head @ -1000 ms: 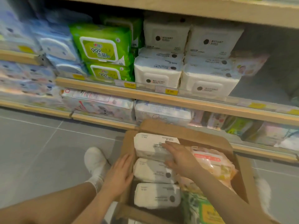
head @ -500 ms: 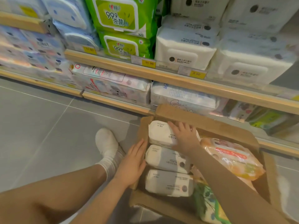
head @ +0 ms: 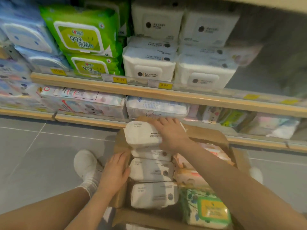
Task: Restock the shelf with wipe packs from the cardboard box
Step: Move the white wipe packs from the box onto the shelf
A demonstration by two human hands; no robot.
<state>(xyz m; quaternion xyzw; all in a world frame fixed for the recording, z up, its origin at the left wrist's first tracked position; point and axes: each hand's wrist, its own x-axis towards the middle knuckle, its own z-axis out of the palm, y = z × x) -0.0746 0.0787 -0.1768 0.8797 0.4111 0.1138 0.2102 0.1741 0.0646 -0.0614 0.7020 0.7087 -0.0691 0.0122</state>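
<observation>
Right hand (head: pixel 171 133) grips top white pack (head: pixel 142 133), lifting; left hand (head: pixel 114 171) flat on box (head: pixel 120 146). Next: up to shelf (head: pixel 116 87).

Your cardboard box (head: pixel 209 136) sits on the grey tiled floor (head: pixel 33 155), just in front of the bottom shelf (head: pixel 89 121). The middle shelf (head: pixel 149 92) carries blue packs (head: pixel 29 37) at its left end, green packs (head: pixel 83 37) beside them, then white wipe packs (head: pixel 149 65) stacked two columns wide, with yellow price tags (head: pixel 119 79) along its front edge.
</observation>
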